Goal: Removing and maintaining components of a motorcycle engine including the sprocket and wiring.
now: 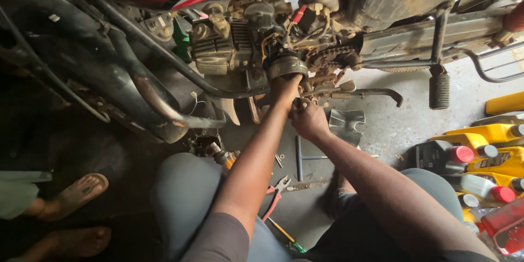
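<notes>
A motorcycle engine [234, 43] hangs under a red body panel, with a bare drive chain and sprocket [333, 55] to its right. My left hand [287, 86] reaches up and grips a round dark metal part [286, 67] at the engine's side. My right hand [307, 119] is closed just below it, fingers wrapped around something small that I cannot make out. Both forearms stretch forward from my knees. The exhaust pipe [153, 95] runs down to the left.
On the concrete floor lie a T-handle wrench [301, 158], red-handled pliers [275, 194] and a metal cover plate [347, 123]. Yellow oil bottles with red caps [491, 147] crowd the right. A footpeg [439, 90] hangs down. Another person's sandalled feet [76, 194] stand at left.
</notes>
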